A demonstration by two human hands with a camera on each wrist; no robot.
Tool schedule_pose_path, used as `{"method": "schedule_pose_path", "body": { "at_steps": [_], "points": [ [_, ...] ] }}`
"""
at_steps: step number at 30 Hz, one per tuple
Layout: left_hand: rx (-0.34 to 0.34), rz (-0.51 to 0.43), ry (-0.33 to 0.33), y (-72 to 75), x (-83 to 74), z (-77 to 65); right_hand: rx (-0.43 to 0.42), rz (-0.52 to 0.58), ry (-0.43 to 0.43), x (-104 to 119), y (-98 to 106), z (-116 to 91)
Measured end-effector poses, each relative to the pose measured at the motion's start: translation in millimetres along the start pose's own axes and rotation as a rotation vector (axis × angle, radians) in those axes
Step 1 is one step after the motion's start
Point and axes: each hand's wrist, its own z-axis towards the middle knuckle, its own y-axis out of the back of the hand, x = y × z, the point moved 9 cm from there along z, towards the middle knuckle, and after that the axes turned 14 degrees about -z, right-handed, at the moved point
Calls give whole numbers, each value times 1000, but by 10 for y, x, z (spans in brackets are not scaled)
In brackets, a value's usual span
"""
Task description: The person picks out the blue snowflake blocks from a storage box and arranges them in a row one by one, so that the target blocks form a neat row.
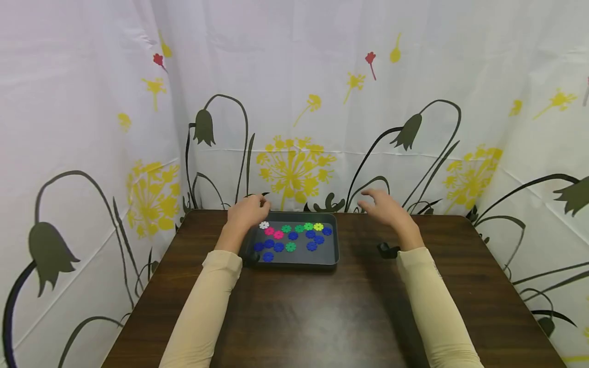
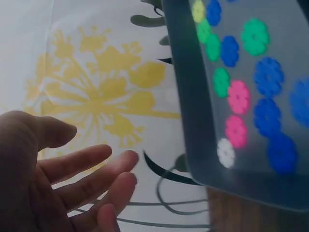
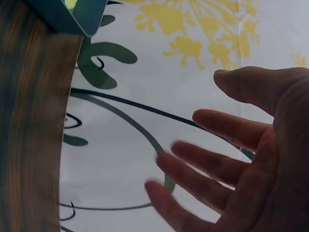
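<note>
A dark grey tray (image 1: pixel 294 265) on the table holds several flower-shaped notched discs lying flat: blue discs (image 1: pixel 311 246), green discs (image 1: pixel 290 247), two pink discs (image 1: pixel 278 234), one yellow disc (image 1: pixel 318 226) and one white disc (image 1: pixel 264 225). My left hand (image 1: pixel 248 210) hovers over the tray's far left corner, fingers relaxed and holding nothing; the left wrist view shows it beside the tray wall (image 2: pixel 190 145). My right hand (image 1: pixel 384 208) is raised to the right of the tray, above the table's far edge. Its fingers (image 3: pixel 207 159) are spread loosely with nothing between them.
The brown wooden table (image 1: pixel 313 317) ends at the back against a white curtain (image 1: pixel 294 66) printed with flowers. A black strap-like piece (image 1: pixel 387 250) shows by my right wrist. Bare tabletop lies in front of the tray.
</note>
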Motion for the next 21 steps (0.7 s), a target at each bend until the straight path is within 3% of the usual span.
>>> {"method": "schedule_pose_path", "body": {
  "at_steps": [7,17,19,21],
  "points": [
    [-38,-42,33,-92,348,40,21,51,42,102,-257,64],
    [36,-41,143,-322,874,-8,75,-15,104,419,-644,201],
    [54,-50,156,-384,972,32,84,-20,115,474,-706,233],
    [64,-53,164,-472,1125,161,102,-34,120,526,-774,258]
  ]
}}
